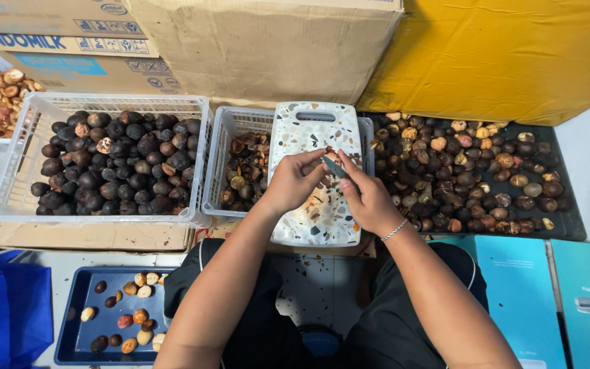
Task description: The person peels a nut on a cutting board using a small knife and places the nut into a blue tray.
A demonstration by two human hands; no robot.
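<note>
Fingers: the left hand pinched a small nut between its fingertips over the speckled cutting board; the right hand was closed around a small knife, blade tip at the nut.
Nut in hand: held just above the upper middle of the board, between the two hands; it was mostly hidden by the fingers, so it seemed partly peeled, though I could not be sure.
Work done: the blue tray near the left knee carried about fourteen peeled or half-peeled pale and brown kernels; brown shell scraps lay in the small white basket under the board and on the board itself.
Work left: the large white basket on the left was heaped with dark unpeeled nuts, too many to count, and the black tray on the right carried a wide spread of mixed dark and tan ones. Judged from these heaps, most of the peeling remained.
Counts: two white baskets, one board, one knife, one blue tray, one black tray, several cardboard boxes behind.
</note>
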